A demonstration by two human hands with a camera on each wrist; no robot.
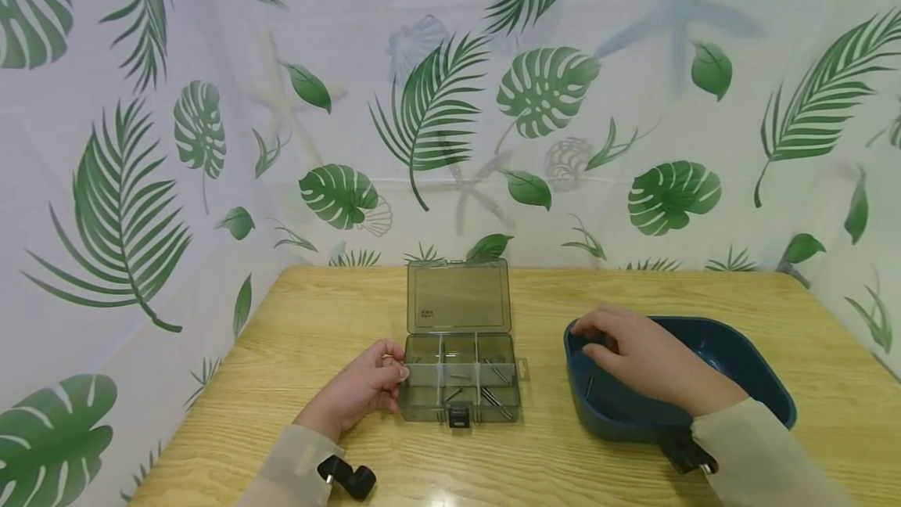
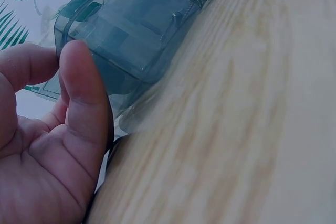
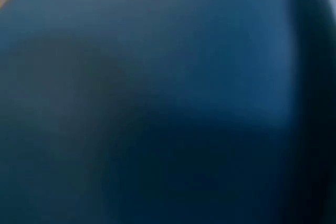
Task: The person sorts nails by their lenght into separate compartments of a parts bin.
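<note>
On the table stands a smoky clear compartment box (image 1: 461, 393), its hinged lid (image 1: 459, 296) raised at the back. Thin dark metal pieces, like pins or screws (image 1: 496, 399), lie in several of its compartments. My left hand (image 1: 369, 382) grips the box's left side between thumb and fingers; the left wrist view shows the thumb (image 2: 81, 77) at the box's corner. My right hand (image 1: 633, 354) is inside a dark blue basin (image 1: 763, 366), near its left wall, with thumb and fingers apart. A small dark metal piece (image 1: 590, 387) shows below the thumb. The right wrist view is blurred blue.
The wooden table (image 1: 338, 296) carries the box in the middle and the basin at the right. A white cloth (image 1: 464, 100) printed with leaves hangs behind and at the sides. A black latch (image 1: 459, 415) is on the box's front.
</note>
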